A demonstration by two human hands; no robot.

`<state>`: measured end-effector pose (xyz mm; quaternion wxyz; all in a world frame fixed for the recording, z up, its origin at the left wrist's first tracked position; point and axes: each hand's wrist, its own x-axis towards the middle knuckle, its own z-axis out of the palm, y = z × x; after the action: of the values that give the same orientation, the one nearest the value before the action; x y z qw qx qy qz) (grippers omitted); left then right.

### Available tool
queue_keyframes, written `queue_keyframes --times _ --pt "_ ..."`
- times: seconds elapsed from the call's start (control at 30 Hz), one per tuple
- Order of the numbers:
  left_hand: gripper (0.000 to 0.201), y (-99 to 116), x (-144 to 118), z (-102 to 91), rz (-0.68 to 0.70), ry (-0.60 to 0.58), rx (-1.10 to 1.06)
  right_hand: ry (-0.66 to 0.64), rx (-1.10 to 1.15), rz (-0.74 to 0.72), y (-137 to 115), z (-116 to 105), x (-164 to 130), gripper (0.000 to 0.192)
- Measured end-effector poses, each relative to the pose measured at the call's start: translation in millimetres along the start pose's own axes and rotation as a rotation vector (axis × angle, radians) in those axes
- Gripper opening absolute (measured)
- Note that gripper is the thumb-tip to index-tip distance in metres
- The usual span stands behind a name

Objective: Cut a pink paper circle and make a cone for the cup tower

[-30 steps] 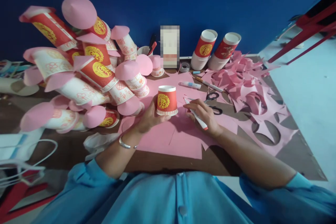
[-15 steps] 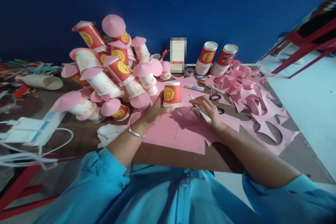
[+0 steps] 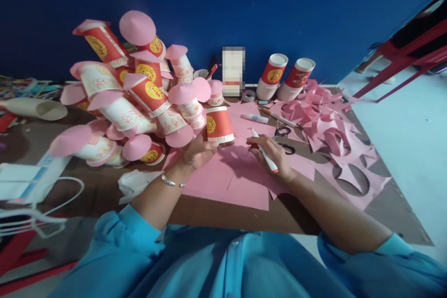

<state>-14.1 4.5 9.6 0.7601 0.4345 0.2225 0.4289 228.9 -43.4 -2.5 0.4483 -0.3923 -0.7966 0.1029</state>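
Observation:
My left hand [image 3: 198,151] holds an upside-down red paper cup [image 3: 218,124] with a gold emblem, tilted a little to the left, just above the pink paper sheet [image 3: 226,181]. My right hand [image 3: 274,157] rests on the same sheet and grips a white glue pen [image 3: 264,155] with a red end, its tip pointing up and left toward the cup. A silver bracelet is on my left wrist.
A heap of paper cups with pink cone lids [image 3: 132,98] is piled at the left. Two stacks of red cups [image 3: 284,78] stand by the blue wall. Scissors [image 3: 284,139], a marker [image 3: 254,118], a tape roll [image 3: 248,96] and pink scraps [image 3: 331,125] lie to the right.
My left hand has tipped the cup to the left and drawn it slightly toward the cup heap. My right hand with the pen has stayed on the pink sheet.

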Motion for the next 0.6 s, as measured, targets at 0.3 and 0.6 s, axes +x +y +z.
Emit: queue_keyframes --times 0.3,0.6 --pt "0.069 -3.5 0.9 -1.1 -0.011 0.003 -0.053 -0.006 0.044 -0.024 1.1 -1.4 -1.3 0.041" --pt "0.065 -11.5 1.1 -0.8 -0.078 -0.113 -0.001 -0.009 -0.079 -0.170 -8.1 3.9 -2.8 0.046"
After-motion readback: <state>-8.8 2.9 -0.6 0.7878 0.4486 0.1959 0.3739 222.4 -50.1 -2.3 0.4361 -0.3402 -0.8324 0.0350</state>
